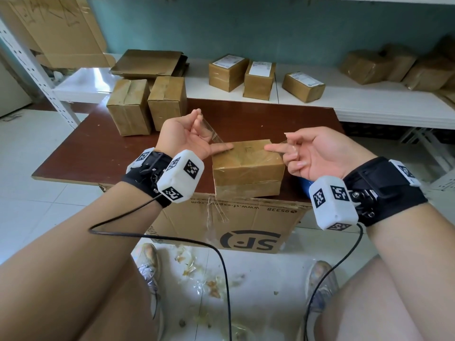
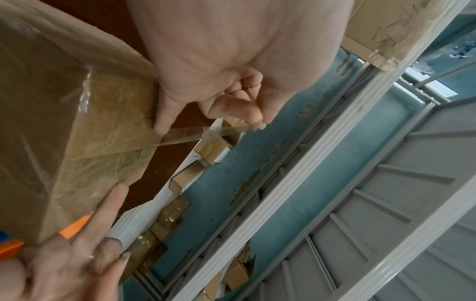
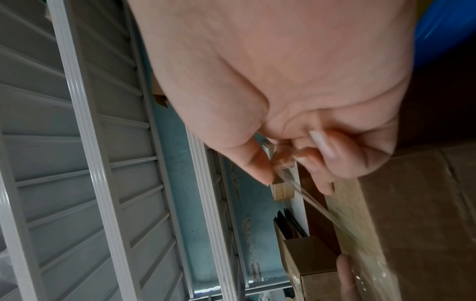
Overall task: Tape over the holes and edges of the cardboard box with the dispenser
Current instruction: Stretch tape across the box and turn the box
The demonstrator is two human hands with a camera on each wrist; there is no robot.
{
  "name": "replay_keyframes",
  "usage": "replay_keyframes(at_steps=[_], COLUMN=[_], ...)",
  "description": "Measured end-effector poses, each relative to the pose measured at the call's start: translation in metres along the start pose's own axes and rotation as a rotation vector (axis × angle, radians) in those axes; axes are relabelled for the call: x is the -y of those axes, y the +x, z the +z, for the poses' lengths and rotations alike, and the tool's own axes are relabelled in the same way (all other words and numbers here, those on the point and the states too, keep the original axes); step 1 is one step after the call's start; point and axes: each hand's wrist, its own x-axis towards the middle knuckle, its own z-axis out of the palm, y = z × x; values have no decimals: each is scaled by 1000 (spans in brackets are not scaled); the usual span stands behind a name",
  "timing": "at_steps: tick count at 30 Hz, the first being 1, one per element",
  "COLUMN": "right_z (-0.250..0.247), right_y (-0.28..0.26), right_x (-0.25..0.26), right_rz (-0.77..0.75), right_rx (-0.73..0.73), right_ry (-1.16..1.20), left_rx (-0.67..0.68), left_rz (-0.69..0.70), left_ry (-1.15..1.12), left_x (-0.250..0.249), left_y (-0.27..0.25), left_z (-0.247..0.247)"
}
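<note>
Brown and shiny, the worktop [image 1: 283, 124] carries the cardboard box [image 1: 247, 166] at its near edge, and everything else sits around that box. Two more taped boxes [image 1: 147, 104] stand behind the box and to its left, and a white shelf [image 1: 369, 104] with parcels runs behind the box. A big flat carton [image 1: 221, 230] leans below the box, in front of the worktop.

A strip of clear tape [image 1: 209, 130] stretches over the top of the box. The left hand [image 1: 187, 136] pinches one end of it, up and to the left of the box, and one straight finger points down at the box top. The right hand [image 1: 317, 153] pinches the other end at the box's right side, its index finger reaching toward the top too. So both grips are narrow and holding tape.

I cannot clearly see the dispenser (something blue and orange peeks out just right of the box, and that may be it).

I think the step now is laying this strip down flat. To do it well, keep the tape tight, lower it straight, press the middle first, then rub outward to each end so no bubbles or wrinkles stay. Fold the ends down over the box's edges.
</note>
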Motion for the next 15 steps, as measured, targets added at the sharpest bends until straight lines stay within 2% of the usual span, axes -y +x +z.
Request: replay_keyframes(at_steps=[4,6,8,11,15], right_z=[-4,-4,-3,-5,-19], right_y=[2,3,4,2,2], right_x=[-3,-7,-13,-22,-24], right_rz=[24,5,-34,-132,-219], right_rx=[6,-15,-58,-130,-213], right_ry=[-3,-17,-65,-199,-297], left_rx=[11,22,15,-60,-144], left_rz=[-24,-11,9,129,303], left_ry=[49,158,362,681,921], left_x=[2,1,-1,-3,-12], left_y=[-5,-10,-15,-20,-26], left_z=[-2,-3,-5,-9,-20])
